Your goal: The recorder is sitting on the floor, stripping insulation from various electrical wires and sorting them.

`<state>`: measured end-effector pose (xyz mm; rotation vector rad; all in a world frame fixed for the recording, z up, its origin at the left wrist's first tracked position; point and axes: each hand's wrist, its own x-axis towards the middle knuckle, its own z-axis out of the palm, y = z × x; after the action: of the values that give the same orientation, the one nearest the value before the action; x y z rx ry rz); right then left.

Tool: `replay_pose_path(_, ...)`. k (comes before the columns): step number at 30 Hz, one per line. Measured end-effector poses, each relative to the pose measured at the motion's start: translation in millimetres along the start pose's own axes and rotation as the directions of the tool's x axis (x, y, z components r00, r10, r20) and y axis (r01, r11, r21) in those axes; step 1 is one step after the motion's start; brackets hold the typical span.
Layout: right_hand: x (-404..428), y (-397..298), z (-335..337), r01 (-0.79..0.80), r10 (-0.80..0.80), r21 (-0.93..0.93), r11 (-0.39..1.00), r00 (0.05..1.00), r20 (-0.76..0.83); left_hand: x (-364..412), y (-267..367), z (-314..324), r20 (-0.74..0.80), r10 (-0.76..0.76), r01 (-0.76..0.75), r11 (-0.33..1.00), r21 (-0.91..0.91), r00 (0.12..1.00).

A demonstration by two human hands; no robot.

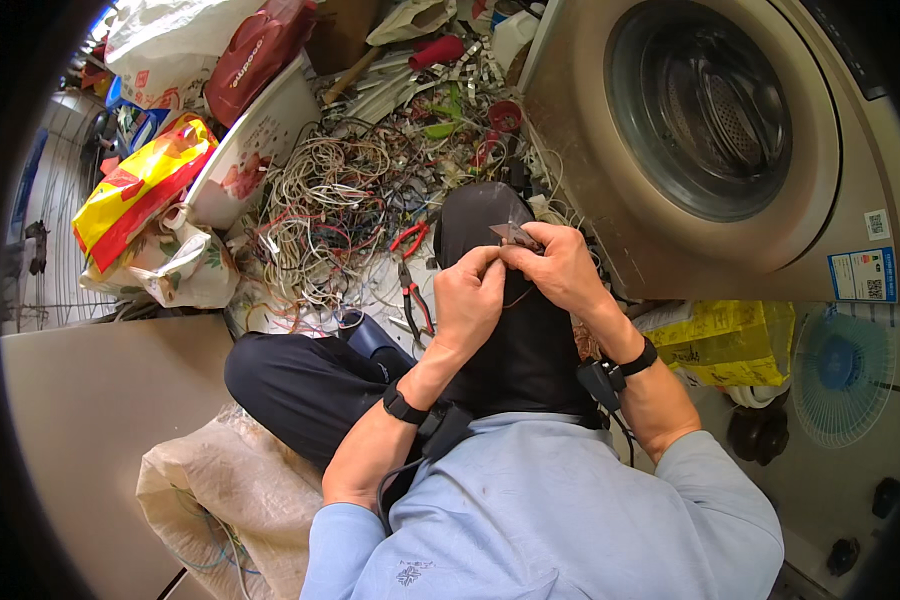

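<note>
Above my raised knee, both hands meet close together. My right hand [559, 262] grips a small, dark, pointed metal blade [511, 234], its tip pointing left. Pinched finger to thumb, my left hand [471, 292] is right beside it, apparently on the end of a thin wire; the fingers hide most of it. A thin reddish-brown wire [520, 298] hangs below the fingertips. On the floor left of my hands lie pliers with red and black handles [414, 300] and another red-handled hand tool [411, 236]. Beyond them spreads a tangled heap of stripped-off cables and wires [330, 187].
A front-loading washing machine [592, 187] stands at the right, with a yellow-taped package [720, 341] and a fan [840, 375] below it. To the left are a white tub [259, 150], bags [150, 187] and a metallic panel [112, 405]. A woven sack [232, 480] holds wires.
</note>
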<state>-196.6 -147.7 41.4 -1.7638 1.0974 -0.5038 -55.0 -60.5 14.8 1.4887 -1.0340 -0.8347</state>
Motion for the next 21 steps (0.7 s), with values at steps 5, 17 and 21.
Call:
replay_pose_path(5, -0.4, 0.1, -6.9, -0.077, 0.063, 0.204, 0.976, 0.995, 0.074, 3.1, 6.8, -7.9, 0.114, -0.088, 0.089, 0.996, -0.007, 0.99)
replay_pose_path(17, 14.2, 22.9, -0.4, 0.175, -0.21, -0.119, 0.977, 0.871, -0.444, 2.2, -5.1, -6.4, 0.088, -0.082, 0.097, 0.978, -0.186, 0.993)
replay_pose_path(21, 6.4, 2.8, -2.3, 0.078, -0.042, 0.118, 0.99, 0.958, -0.284, 6.7, 2.0, -16.6, 0.368, -0.401, 0.544, 0.618, -0.567, 0.839)
